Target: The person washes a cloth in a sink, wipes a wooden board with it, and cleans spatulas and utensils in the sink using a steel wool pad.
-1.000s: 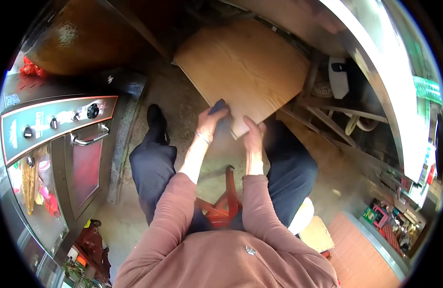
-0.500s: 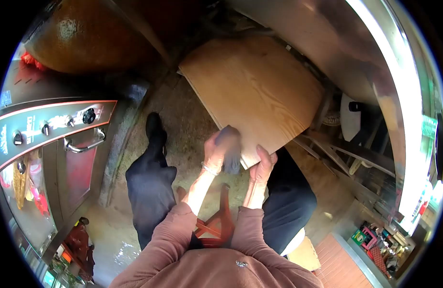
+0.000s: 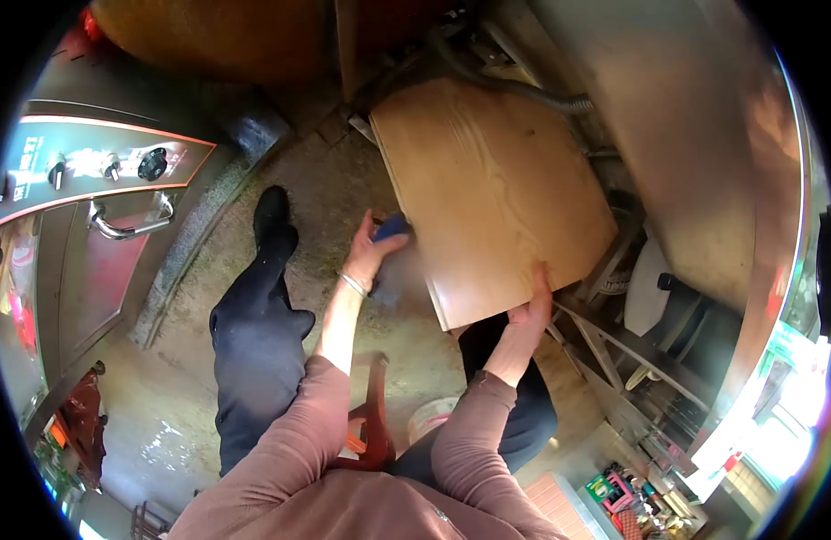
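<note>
at left, an orange-bordered control panel [image 3: 82, 173] carries a round black knob [image 3: 153, 164]; below it, a curved metal handle [image 3: 123, 234] is fixed to a cabinet door [image 3: 109, 274]. a brown rounded vessel [image 3: 208, 36] occupies the top. at upper right, a dark hose [image 3: 569, 104] curves. on the floor [image 3: 343, 171], a red stool [image 3: 372, 409] stands near a white bucket [image 3: 424, 417]. at lower right: a green box [image 3: 600, 489] among small articles.

Lettering on the control panel [image 3: 87, 171], too blurred to read.
Well to the left of the grip of the left hand [image 3: 365, 258] on the dark blue cloth [image 3: 391, 228], pale printing [image 3: 26, 166] stands near the panel's outer end, and whitish marks sit beside the round black knob [image 3: 153, 164]; neither is legible.
</note>
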`<state>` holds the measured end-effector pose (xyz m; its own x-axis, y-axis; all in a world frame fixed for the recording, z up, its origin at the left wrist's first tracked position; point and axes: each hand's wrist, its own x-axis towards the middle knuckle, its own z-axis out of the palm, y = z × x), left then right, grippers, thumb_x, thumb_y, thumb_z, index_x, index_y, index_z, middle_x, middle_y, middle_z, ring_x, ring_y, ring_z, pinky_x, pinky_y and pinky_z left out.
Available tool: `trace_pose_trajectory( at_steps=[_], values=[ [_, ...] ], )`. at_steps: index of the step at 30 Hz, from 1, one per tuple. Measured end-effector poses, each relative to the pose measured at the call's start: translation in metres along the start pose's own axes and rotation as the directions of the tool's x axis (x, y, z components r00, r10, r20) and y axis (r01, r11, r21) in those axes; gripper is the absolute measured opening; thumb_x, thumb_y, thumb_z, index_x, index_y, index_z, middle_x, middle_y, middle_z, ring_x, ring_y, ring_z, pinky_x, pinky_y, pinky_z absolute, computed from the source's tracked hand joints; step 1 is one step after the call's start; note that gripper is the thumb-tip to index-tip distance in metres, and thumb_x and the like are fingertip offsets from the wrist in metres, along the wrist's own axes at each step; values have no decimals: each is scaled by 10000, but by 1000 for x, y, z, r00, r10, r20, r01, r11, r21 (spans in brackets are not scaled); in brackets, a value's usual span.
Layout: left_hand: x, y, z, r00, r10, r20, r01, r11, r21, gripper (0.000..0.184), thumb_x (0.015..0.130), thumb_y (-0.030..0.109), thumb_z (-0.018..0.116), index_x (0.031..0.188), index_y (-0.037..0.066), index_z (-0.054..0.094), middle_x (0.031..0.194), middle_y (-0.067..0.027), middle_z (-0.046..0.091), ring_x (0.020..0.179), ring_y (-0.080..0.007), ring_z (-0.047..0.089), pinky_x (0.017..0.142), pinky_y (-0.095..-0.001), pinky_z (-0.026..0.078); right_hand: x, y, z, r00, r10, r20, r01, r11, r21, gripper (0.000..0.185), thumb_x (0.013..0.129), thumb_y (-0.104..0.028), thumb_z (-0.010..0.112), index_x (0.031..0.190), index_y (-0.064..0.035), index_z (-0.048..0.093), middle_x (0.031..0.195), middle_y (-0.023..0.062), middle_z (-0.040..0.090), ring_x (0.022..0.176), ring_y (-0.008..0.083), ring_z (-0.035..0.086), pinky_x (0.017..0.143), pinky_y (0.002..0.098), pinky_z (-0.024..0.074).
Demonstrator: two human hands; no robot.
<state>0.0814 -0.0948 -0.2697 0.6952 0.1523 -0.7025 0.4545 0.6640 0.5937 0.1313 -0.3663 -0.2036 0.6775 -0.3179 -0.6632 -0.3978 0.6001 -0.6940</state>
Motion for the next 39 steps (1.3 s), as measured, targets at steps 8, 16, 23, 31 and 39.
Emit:
trace_pose_trajectory(
  at_steps=[8,16,23,31,39],
  values=[
    [56,-15,-17,960,-105,261,141,982,-124,446,745,28,731,1175,-20,624,990,-75,680,859,-183,657,782,-297,530,-12,47,5,937,-350,4,350,937,8,468,791,38,580,1253,83,519,1216,190,590,1083,328,608,932,430,518],
    [36,-13,-19,964,-10,265,85,959,-271,448,757,-71,680,1197,-34,601,991,-59,672,851,-160,653,804,-288,531,-29,38,16,932,-361,-5,362,932,10,519,773,-24,599,1273,74,499,1220,205,580,1066,333,616,922,441,521],
    [37,-33,-24,965,-18,263,86,964,-252,493,759,-62,679,1242,-27,590,1022,-61,686,876,-139,658,815,-263,523,-27,31,17,895,-444,40,444,896,9,495,764,-14,600,1246,79,528,1194,194,604,1051,333,626,930,447,523],
    [77,-47,-27,961,7,276,35,988,-150,505,744,-69,671,1239,7,611,1024,-53,699,874,-144,667,832,-279,534,40,50,-23,945,-302,124,305,952,0,470,852,-111,690,1270,31,527,1203,144,617,1062,278,624,910,414,540],
    [93,-54,-31,975,-69,213,59,997,52,539,707,-41,710,1236,20,624,1052,-54,694,911,-156,653,825,-301,530,11,70,10,959,-156,-238,137,986,-97,571,933,-389,625,1290,41,506,1242,149,601,1043,261,629,880,379,546]
  ],
)
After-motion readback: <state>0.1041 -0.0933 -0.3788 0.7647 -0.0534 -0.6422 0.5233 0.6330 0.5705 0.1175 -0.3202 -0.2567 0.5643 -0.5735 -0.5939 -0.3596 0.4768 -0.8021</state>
